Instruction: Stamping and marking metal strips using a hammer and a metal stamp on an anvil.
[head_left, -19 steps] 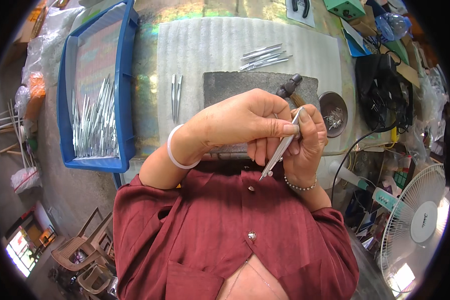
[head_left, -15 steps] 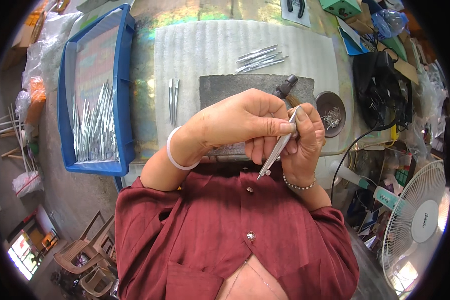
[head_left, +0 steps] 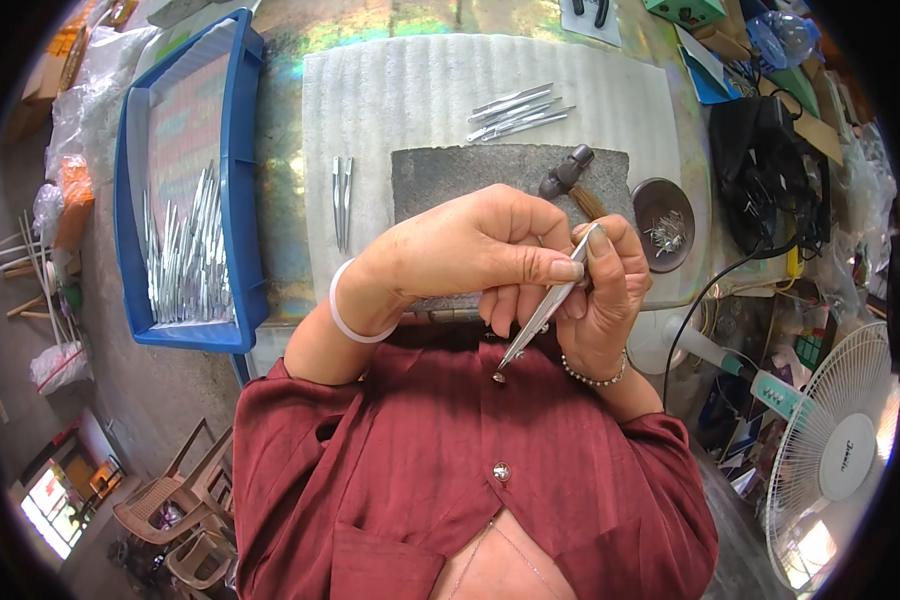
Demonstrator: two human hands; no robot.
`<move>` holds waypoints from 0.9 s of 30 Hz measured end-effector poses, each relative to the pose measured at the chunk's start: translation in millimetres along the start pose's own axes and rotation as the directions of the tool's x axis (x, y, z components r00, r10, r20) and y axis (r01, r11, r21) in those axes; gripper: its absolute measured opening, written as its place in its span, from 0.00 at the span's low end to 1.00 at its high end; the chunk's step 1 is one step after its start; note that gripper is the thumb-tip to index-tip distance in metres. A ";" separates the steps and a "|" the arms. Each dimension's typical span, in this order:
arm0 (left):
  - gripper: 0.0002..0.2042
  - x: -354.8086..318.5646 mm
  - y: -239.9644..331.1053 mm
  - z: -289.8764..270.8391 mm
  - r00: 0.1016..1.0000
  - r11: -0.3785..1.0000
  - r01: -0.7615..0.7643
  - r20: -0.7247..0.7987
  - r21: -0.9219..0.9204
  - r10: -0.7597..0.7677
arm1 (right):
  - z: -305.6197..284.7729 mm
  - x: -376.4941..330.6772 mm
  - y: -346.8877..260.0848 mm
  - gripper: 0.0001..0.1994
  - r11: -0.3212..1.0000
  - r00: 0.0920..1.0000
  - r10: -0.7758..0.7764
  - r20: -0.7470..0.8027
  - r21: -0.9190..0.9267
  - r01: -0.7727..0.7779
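My left hand (head_left: 490, 238), with a white bangle at the wrist, comes in from the left and pinches a slim silver metal tool (head_left: 532, 328) between thumb and fingers. The tool is long, with a pointed lower end, and looks like tweezers. My right hand (head_left: 615, 285), wearing a beaded bracelet, grips its upper end between thumb and forefinger. It slants down toward my shirt front, in front of the bench edge. Beyond the hands lies a dark flat slab (head_left: 500, 172) bearing a hammer (head_left: 568, 172), its wooden handle partly hidden by my fingers.
Several slim metal pieces (head_left: 518, 112) lie on white foam sheeting (head_left: 410, 75); two more (head_left: 342, 205) lie left. A blue tray (head_left: 252, 200) holds many others. Small metal parts fill a dark bowl (head_left: 642, 225) at right. A fan (head_left: 840, 450), black cable (head_left: 700, 300) and chairs (head_left: 165, 500) surround the bench.
The tool has turned slightly in my fingers; its lower tip sits a little further down and left, and the small knob on its side no longer shows. Both hands keep their hold.
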State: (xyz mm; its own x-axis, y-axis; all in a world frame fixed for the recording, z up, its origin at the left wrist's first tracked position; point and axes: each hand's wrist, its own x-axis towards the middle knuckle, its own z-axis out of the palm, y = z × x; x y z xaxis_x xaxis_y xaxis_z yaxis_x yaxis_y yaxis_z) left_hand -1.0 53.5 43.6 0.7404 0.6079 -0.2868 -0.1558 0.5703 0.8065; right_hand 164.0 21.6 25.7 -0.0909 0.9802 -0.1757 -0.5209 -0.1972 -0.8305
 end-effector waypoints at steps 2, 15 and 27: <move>0.11 0.9 -2.5 1.9 1.000 1.000 0.000 -0.006 -0.030 0.000 | -2.9 0.8 0.9 0.07 1.000 1.000 0.003 0.004 -0.007 -0.003; 0.11 -4.9 -24.1 6.6 0.987 0.972 -0.081 -0.152 -0.220 0.048 | -10.1 11.7 0.2 0.06 0.977 0.978 0.191 0.083 0.075 -0.198; 0.10 -13.5 -25.8 7.8 0.947 0.911 -0.237 -0.289 -0.338 0.139 | 6.2 30.7 -4.1 0.08 0.950 0.932 0.291 0.214 0.054 -0.309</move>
State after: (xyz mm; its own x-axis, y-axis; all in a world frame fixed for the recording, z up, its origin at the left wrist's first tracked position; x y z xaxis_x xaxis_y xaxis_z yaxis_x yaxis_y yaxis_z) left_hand -1.8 26.2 30.7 0.4903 0.8149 -0.3090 -0.5382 0.5620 0.6281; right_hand 158.1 52.6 27.0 -0.4177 0.8601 -0.2929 -0.5122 -0.4892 -0.7059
